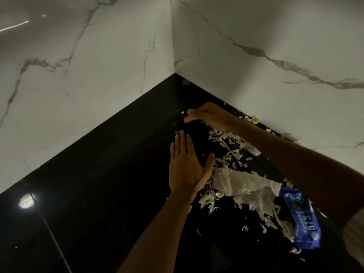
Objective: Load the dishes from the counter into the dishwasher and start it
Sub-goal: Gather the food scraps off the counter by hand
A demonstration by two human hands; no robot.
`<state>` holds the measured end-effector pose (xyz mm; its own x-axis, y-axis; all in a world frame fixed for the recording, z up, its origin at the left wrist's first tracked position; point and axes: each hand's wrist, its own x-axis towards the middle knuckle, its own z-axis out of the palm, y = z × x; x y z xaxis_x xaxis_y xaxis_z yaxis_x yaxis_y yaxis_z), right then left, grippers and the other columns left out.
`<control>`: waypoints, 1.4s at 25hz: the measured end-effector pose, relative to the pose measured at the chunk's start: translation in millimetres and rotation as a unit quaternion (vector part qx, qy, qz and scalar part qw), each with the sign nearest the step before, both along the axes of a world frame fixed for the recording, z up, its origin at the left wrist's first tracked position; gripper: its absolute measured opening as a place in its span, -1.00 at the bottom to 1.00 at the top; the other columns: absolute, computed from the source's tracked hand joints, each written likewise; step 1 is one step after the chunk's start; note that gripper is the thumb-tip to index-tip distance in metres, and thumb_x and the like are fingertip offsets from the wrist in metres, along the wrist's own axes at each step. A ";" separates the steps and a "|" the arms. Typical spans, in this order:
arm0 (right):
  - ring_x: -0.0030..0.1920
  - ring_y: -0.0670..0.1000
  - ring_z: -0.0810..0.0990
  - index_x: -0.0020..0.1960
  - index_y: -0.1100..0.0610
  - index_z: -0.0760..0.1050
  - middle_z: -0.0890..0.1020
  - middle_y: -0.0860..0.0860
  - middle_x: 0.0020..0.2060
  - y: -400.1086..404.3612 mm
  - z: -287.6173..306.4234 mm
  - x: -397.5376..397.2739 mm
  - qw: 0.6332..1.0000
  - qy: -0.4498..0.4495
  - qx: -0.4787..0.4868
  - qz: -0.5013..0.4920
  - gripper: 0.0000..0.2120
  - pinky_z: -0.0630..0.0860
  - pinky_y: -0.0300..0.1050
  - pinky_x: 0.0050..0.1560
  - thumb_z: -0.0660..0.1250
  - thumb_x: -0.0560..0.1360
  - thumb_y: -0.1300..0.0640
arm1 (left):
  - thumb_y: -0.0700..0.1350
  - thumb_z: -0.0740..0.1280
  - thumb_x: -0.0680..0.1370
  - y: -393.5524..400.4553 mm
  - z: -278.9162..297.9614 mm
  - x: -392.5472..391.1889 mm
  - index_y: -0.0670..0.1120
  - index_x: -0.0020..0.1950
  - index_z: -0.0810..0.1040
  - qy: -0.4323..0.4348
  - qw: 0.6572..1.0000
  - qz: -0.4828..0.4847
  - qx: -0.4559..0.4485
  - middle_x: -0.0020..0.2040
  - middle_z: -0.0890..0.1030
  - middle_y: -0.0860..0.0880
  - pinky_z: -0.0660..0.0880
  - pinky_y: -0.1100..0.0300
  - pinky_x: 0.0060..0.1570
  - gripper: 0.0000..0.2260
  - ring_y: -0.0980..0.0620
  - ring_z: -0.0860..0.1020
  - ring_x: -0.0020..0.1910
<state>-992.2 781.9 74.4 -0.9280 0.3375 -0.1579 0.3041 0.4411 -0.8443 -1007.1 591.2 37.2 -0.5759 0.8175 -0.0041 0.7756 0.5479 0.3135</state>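
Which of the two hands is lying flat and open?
The left hand, fingers spread flat over the black counter. The right hand is curled nearer the corner, above the pale scraps.

Two hands: left hand (187,170), right hand (208,115). One black counter (98,174). Two marble wall panels (88,66). One blue snack packet (303,219). One crumpled paper sheet (246,184). Pale peel scraps (226,138) (too many to count).
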 end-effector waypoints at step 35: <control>-0.36 -0.12 0.60 0.05 0.25 0.59 0.65 0.13 -0.25 -32.4 38.6 152.6 0.937 -0.104 0.189 -0.275 -0.48 0.49 -0.26 -0.37 0.04 0.65 -0.15 | 0.40 -0.14 0.54 -0.1 -1.8 0.1 -0.17 0.59 -0.11 0.003 1.000 -0.002 -0.013 0.60 -0.15 -0.13 -0.19 0.05 0.54 -0.17 -0.04 -0.19 0.57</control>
